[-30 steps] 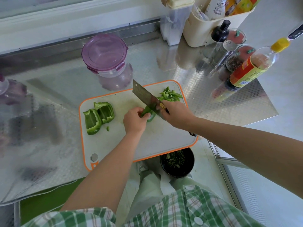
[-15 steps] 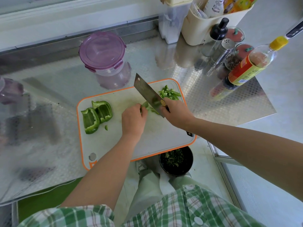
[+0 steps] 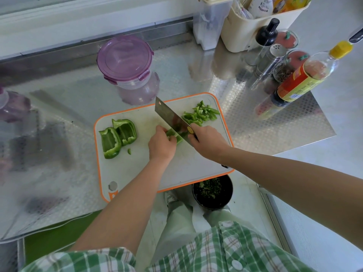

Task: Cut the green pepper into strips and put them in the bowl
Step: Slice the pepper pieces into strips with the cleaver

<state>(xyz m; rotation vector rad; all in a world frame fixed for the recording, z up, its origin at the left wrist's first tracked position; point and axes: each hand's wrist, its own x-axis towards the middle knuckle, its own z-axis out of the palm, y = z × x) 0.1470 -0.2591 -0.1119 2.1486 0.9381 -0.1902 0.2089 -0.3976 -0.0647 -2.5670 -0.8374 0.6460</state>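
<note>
Cleaver (image 3: 169,117) in right hand (image 3: 208,141), pepper piece (image 3: 174,135) under curled left hand (image 3: 162,146), on cutting board (image 3: 137,169).

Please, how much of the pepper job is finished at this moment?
Done: a pile of strips lies at the board's far right corner. In hand: the left hand holds a pepper piece while the right hand slices it with the cleaver. Left: two big pieces wait on the board's left, and the pile is not yet in a bowl.
</note>
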